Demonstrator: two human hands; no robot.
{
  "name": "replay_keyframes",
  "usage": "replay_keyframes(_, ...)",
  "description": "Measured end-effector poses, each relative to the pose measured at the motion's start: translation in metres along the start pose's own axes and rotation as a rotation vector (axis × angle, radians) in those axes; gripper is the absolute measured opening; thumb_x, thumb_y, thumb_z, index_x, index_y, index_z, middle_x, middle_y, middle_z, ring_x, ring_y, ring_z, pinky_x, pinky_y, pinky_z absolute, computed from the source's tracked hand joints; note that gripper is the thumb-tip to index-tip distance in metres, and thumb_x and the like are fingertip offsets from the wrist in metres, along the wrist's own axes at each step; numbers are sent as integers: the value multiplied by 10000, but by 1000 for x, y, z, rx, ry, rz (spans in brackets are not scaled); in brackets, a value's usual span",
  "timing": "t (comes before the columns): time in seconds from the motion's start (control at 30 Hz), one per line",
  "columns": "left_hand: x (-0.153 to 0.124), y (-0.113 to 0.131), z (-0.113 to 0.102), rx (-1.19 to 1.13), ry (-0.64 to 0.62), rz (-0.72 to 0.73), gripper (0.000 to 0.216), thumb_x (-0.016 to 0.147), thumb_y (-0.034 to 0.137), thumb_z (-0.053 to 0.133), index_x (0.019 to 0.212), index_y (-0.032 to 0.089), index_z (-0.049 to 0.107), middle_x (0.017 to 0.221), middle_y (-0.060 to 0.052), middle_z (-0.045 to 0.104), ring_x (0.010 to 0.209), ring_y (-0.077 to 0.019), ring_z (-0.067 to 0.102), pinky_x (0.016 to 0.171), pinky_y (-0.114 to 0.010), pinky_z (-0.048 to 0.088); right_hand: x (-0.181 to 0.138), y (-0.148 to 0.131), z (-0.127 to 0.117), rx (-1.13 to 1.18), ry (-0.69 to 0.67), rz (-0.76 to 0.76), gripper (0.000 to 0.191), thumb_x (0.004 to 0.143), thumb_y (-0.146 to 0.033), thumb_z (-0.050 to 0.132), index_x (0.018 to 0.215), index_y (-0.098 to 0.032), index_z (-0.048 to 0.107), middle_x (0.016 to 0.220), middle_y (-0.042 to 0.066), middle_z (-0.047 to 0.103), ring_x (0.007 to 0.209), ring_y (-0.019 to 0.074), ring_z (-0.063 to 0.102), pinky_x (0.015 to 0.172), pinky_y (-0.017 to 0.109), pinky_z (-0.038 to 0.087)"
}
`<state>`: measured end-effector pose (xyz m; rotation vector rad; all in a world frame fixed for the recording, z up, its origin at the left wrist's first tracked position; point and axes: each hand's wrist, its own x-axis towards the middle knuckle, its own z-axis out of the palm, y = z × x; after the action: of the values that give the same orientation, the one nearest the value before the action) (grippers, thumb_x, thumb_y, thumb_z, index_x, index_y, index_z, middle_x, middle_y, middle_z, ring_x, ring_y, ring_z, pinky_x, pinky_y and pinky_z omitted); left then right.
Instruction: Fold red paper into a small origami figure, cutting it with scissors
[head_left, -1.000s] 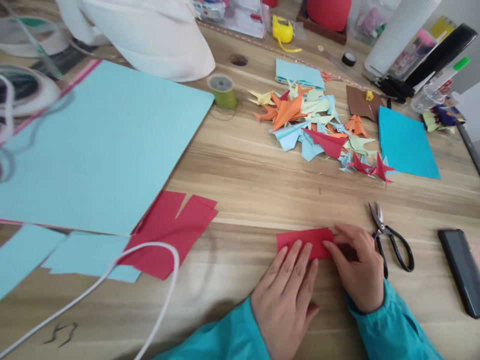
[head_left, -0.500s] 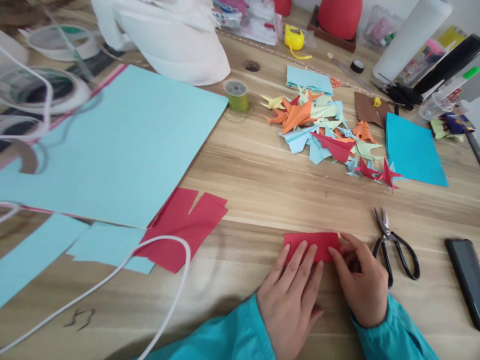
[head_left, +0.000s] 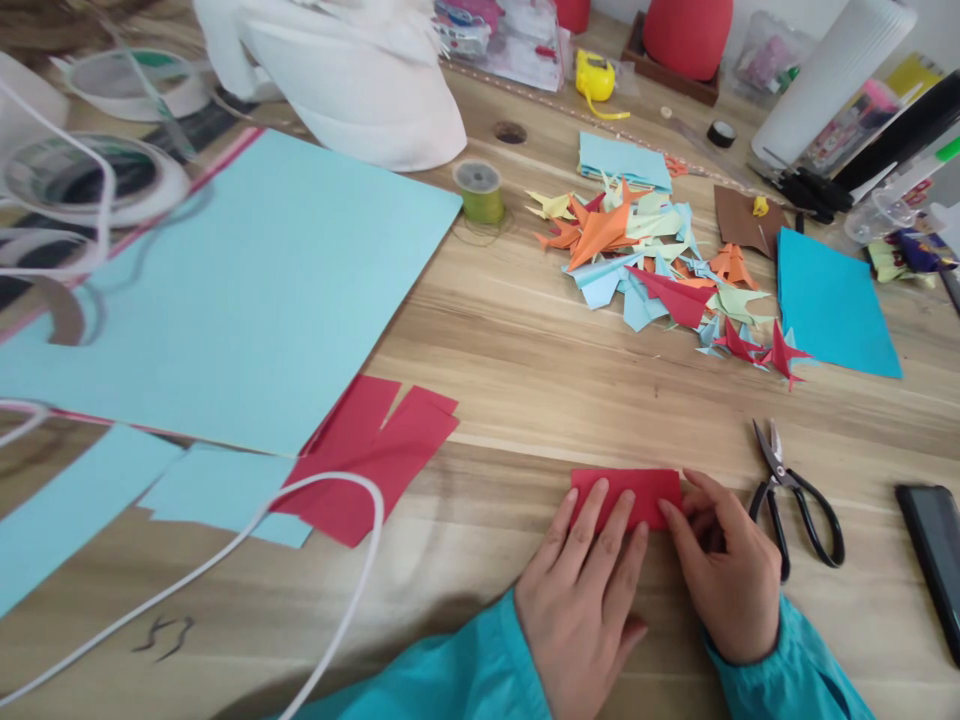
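Note:
A small red paper rectangle (head_left: pixel 627 482) lies flat on the wooden table near its front. My left hand (head_left: pixel 585 590) rests on it, fingers stretched out and spread over its lower left part. At the paper's right edge, my right hand (head_left: pixel 731 570) pinches the corner between thumb and forefinger, the other fingers curled under. Whether the paper is folded in two I cannot tell. Black-handled scissors (head_left: pixel 784 480) lie to the right of my right hand, blades partly apart and pointing away from me.
Folded paper pieces (head_left: pixel 600 235) in several colours are heaped behind, beside blue paper (head_left: pixel 836 305). Red scraps (head_left: pixel 367 450) and a large light-blue sheet (head_left: pixel 247 290) lie left, near a white cable (head_left: pixel 367 500). A thread spool (head_left: pixel 480 190) stands behind; a phone (head_left: pixel 934 560) lies right.
The whole view has shifted slightly, so things sit a little further right. Both hands keep the same place on the red paper; nothing else has visibly moved.

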<state>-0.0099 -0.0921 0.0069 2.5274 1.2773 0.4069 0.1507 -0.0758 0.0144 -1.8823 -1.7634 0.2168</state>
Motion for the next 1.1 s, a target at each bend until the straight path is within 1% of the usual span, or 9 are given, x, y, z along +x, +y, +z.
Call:
replay_keyframes(0.27, 1, 0, -2, 29, -28, -9, 630, 764, 478, 558, 1301, 168, 444, 1469, -91, 281, 1348, -347, 204, 1066, -513, 246, 0, 0, 0, 9, 24, -7, 232, 818, -245, 573, 1038, -171, 588, 670, 2, 634, 492, 98, 551, 496, 207, 491)
replay_keyframes(0.33, 1, 0, -2, 40, -41, -4, 627, 778, 476, 541, 1309, 161, 433, 1468, -97, 281, 1348, -347, 203, 1062, -513, 249, 0, -1, -2, 37, 13, -38, 202, 832, -199, 545, 1025, -171, 600, 731, 26, 655, 572, 112, 593, 560, 215, 514)
replay_keyframes(0.43, 0, 0, -2, 48, -41, -1, 618, 789, 469, 525, 1313, 157, 428, 1458, -101, 304, 1349, -346, 198, 1063, -512, 247, 2, -3, -3, 81, -28, -94, 168, 836, -141, 520, 948, -175, 640, 819, 65, 669, 728, 148, 634, 690, 253, 535)
replay_keyframes(0.5, 0, 0, -1, 48, -30, -1, 611, 787, 449, 529, 1314, 156, 427, 1451, -102, 320, 1350, -346, 196, 1062, -514, 248, 2, -3, -3, 94, -41, -103, 169, 834, -127, 519, 919, -174, 657, 819, 74, 668, 748, 159, 639, 717, 268, 538)
replay_keyframes(0.67, -1, -3, 3, 54, 1, 16, 587, 777, 382, 531, 1308, 151, 431, 1437, -108, 344, 1351, -353, 186, 1058, -529, 236, 1, -4, -2, 92, -38, -82, 187, 839, -135, 513, 926, -172, 675, 791, 75, 662, 708, 159, 640, 688, 269, 548)
replay_keyframes(0.83, -4, -8, 8, 60, 47, 75, 619, 796, 484, 467, 1308, 139, 425, 1433, -122, 344, 1354, -360, 158, 1057, -522, 215, 2, -6, -1, 80, -35, -76, 187, 839, -141, 512, 910, -157, 684, 764, 75, 651, 675, 148, 631, 644, 251, 545)
replay_keyframes(0.93, -3, -9, 9, 71, 49, 73, 618, 803, 497, 452, 1306, 138, 427, 1426, -125, 355, 1354, -355, 159, 1065, -513, 194, 2, -7, -1, 81, -36, -76, 186, 840, -140, 511, 908, -144, 684, 752, 75, 644, 664, 145, 627, 627, 242, 541)
replay_keyframes(1.1, -3, -7, 9, 72, 63, 63, 620, 804, 517, 439, 1291, 134, 449, 1422, -126, 361, 1351, -356, 167, 1069, -508, 176, 1, -4, 0, 71, -58, -73, 199, 855, -151, 494, 948, -161, 669, 783, 78, 643, 686, 148, 622, 653, 257, 541)
